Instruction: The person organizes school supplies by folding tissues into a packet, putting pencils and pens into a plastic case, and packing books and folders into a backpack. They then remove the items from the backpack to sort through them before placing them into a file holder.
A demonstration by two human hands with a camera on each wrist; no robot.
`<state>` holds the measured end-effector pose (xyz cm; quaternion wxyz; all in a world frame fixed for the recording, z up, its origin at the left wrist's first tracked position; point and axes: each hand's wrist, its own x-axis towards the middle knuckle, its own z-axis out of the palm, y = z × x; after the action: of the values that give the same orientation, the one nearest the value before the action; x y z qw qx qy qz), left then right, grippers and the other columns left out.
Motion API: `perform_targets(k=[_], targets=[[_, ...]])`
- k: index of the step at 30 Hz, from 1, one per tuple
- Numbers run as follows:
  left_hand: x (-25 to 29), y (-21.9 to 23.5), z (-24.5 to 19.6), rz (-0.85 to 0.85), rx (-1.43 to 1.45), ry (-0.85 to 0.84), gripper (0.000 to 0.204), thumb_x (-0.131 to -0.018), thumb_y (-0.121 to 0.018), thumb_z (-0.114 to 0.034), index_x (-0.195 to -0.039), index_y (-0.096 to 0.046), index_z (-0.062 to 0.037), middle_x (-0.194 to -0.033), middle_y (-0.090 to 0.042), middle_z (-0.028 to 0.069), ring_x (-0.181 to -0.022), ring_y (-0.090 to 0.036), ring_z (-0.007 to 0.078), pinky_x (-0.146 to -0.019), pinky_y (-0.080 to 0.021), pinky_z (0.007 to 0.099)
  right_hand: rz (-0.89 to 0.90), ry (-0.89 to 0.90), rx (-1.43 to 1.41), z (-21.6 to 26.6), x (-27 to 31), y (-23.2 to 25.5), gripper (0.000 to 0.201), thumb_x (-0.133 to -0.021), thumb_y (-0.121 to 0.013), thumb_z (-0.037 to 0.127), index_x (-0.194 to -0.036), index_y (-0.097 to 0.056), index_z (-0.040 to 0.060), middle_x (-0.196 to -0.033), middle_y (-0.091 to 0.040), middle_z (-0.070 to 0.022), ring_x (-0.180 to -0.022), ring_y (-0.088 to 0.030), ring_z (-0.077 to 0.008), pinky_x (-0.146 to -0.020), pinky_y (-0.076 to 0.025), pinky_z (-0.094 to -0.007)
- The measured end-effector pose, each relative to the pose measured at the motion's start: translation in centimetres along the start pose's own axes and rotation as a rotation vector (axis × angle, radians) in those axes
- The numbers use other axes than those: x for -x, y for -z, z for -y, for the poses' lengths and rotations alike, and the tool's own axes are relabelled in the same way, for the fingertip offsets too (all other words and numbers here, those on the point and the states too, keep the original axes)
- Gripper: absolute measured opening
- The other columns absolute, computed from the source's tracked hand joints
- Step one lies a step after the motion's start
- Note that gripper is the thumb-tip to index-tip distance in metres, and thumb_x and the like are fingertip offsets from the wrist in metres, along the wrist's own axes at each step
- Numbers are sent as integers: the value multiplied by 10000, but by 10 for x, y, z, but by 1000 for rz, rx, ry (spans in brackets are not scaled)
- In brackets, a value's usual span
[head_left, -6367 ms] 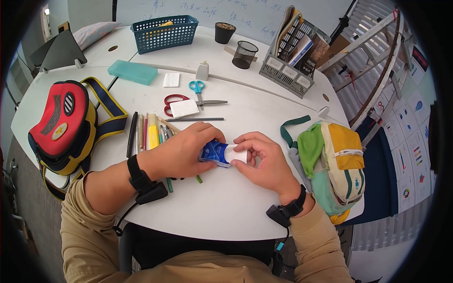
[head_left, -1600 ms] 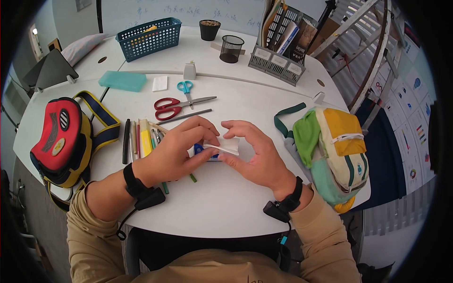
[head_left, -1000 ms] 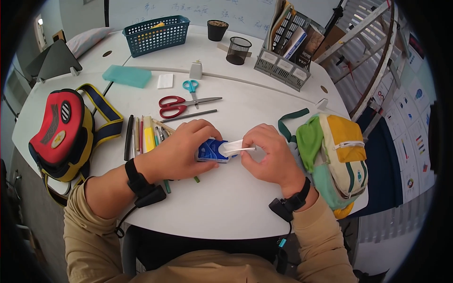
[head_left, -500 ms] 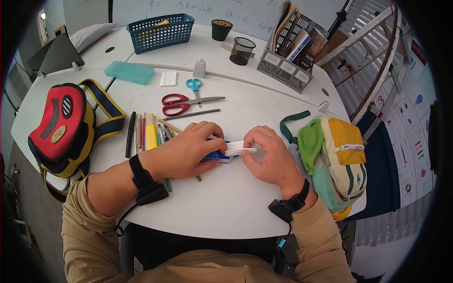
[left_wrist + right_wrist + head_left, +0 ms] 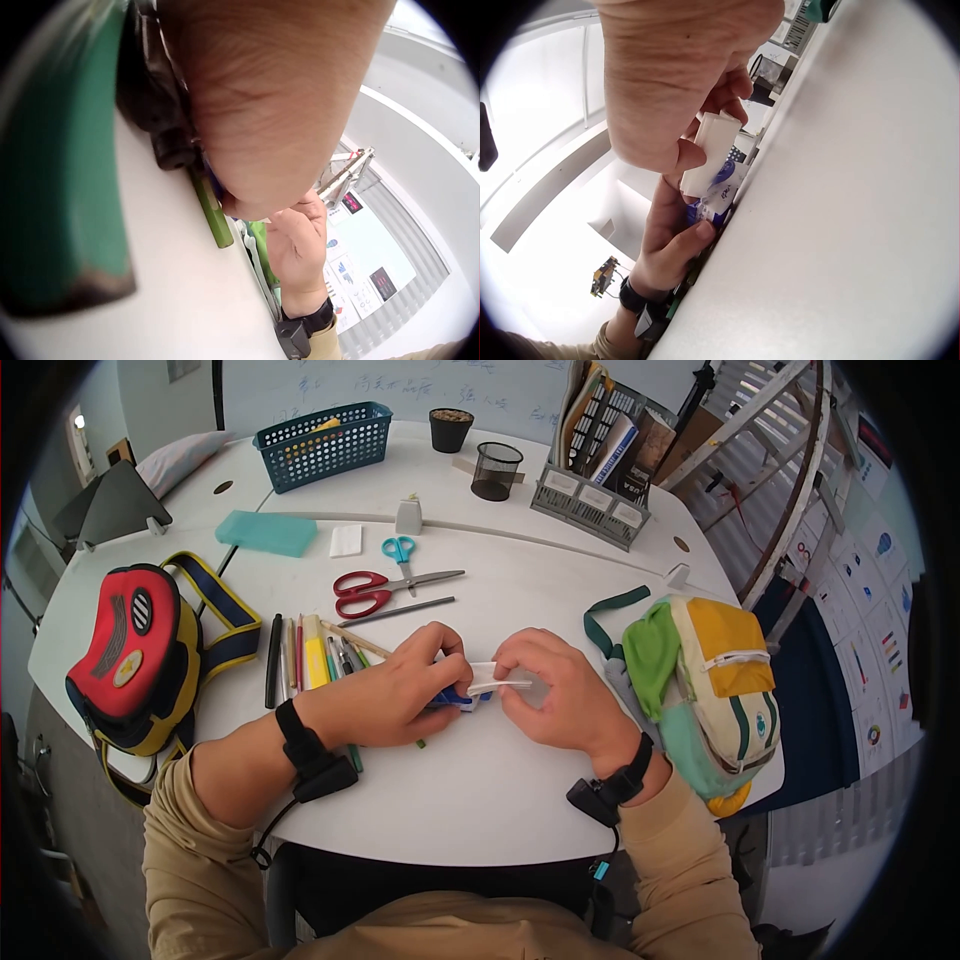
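L hand [image 5: 395, 688] curls round a blue packet [image 5: 721, 193], over the tabletop [image 5: 480, 790]. Next, a folded white tissue [image 5: 713, 150] bridges the gap b/w hands; can't tell if its L end is inside the packet. R hand [image 5: 572, 698] pinches its R end. Risk: L squeezing too hard prob. crumples packet & jams tissue; a sharp R tug may tear it or drag others out w/ it.

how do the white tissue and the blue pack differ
The tissue is plain white; the pack carries blue print. The tissue is neatly folded with straight edges, while the pack looks creased. The right hand pinches the tissue; the left hand holds the pack. Both are above the table.
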<state>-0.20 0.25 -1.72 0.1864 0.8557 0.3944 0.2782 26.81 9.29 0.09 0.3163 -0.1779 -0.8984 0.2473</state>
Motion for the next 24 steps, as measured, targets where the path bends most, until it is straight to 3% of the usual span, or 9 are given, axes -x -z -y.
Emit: perform_targets(k=[11,24], targets=[[-2,0,-3,12,33,3,471,-962,-855,-90,-1296,-531,-17,-1352,-501,187,-1201,-599,362,-1063,-551,404,47,100,5,-3,4,2,100,-842,-755,9,-942,-751,9,-1042,-753,-100,-963,-700,-338,-879,-588,-423],[-4,3,-7,68,-36,-12,411,-961,-857,-115,-1308,-658,-22,-1359,-490,185,-1223,-593,375,-1076,-552,423,40,66,-42,-5,5,2,92,-851,-728,-5,-937,-697,4,-994,-736,-108,-951,-687,-338,-865,-587,-424]])
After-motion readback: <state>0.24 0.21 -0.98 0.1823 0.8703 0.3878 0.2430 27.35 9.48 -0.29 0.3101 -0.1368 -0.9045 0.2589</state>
